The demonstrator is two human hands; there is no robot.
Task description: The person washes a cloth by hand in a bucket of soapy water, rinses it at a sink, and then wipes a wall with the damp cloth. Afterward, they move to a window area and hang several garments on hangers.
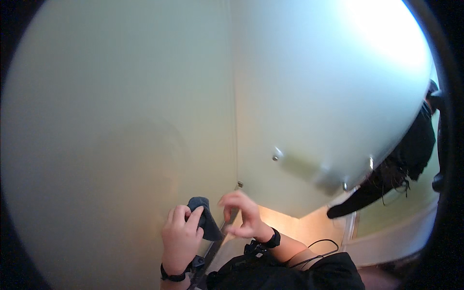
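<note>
My left hand [183, 228] pinches a folded dark grey-blue cloth [210, 224] between thumb and fingers, close in front of a pale frosted panel [108, 90]. The cloth's lower end hangs loose toward the right. Just right of it, my right hand [243, 215] is raised with thumb and curled fingers apart. Nothing shows between those fingers, which are slightly blurred. Both wrists wear black bands. Behind the right hand runs a narrow dark metal edge strip [217, 244], with a small metal fitting [240, 184] at its upper end.
A second frosted panel [308, 90] meets the first at a vertical seam. It carries a round metal knob [275, 158] and a metal bracket [345, 186]. Black fabric with loose strands [409, 152] hangs at the right. A black cable [335, 244] loops beside my right arm.
</note>
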